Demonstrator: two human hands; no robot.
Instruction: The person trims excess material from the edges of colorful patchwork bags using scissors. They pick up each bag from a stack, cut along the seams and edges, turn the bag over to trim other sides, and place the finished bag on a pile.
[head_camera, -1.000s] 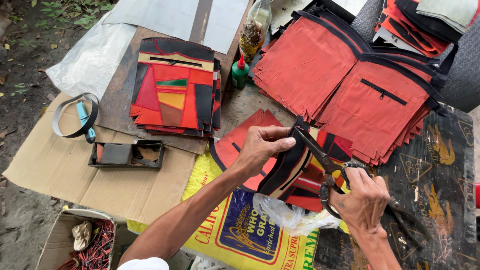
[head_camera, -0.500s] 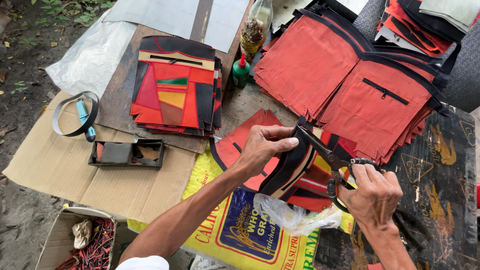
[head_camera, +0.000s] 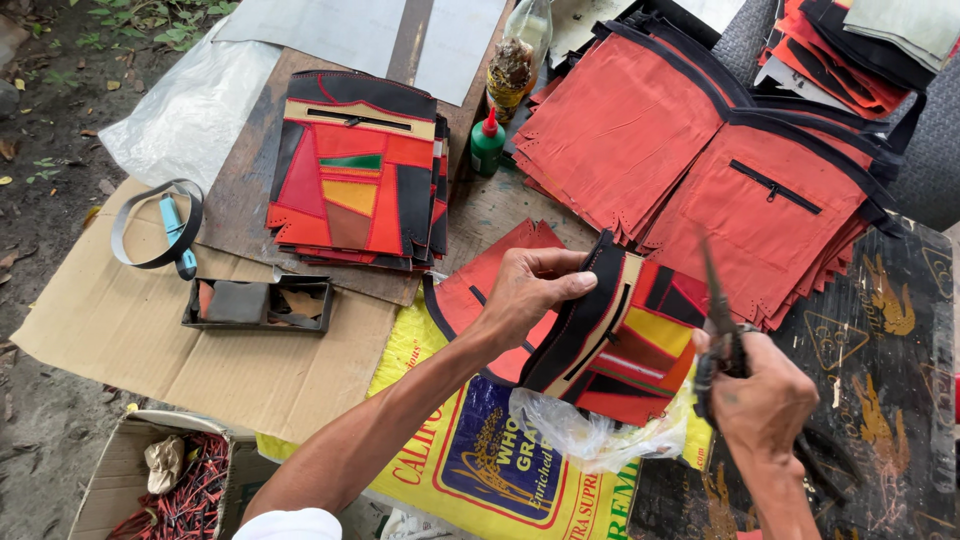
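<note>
My left hand (head_camera: 527, 293) pinches the black edge of a patchwork bag panel (head_camera: 630, 345) made of red, orange, yellow and black pieces, folding it up off the table. My right hand (head_camera: 762, 398) grips a pair of dark metal scissors (head_camera: 722, 322), blades closed and pointing up, drawn back to the right of the panel. A crumpled clear plastic bag (head_camera: 590, 435) lies under the panel.
A stack of finished patchwork panels (head_camera: 355, 172) sits at the centre left. Piles of red panels with zips (head_camera: 700, 165) fill the upper right. A green glue bottle (head_camera: 488, 143), a small tray of scraps (head_camera: 257, 303), a strap with a blue tool (head_camera: 170, 232), cardboard (head_camera: 120, 330), a yellow sack (head_camera: 480, 470).
The scissors have pulled away from the panel's edge and swung upright to the right. My left hand has folded the panel further open, showing more of its coloured face.
</note>
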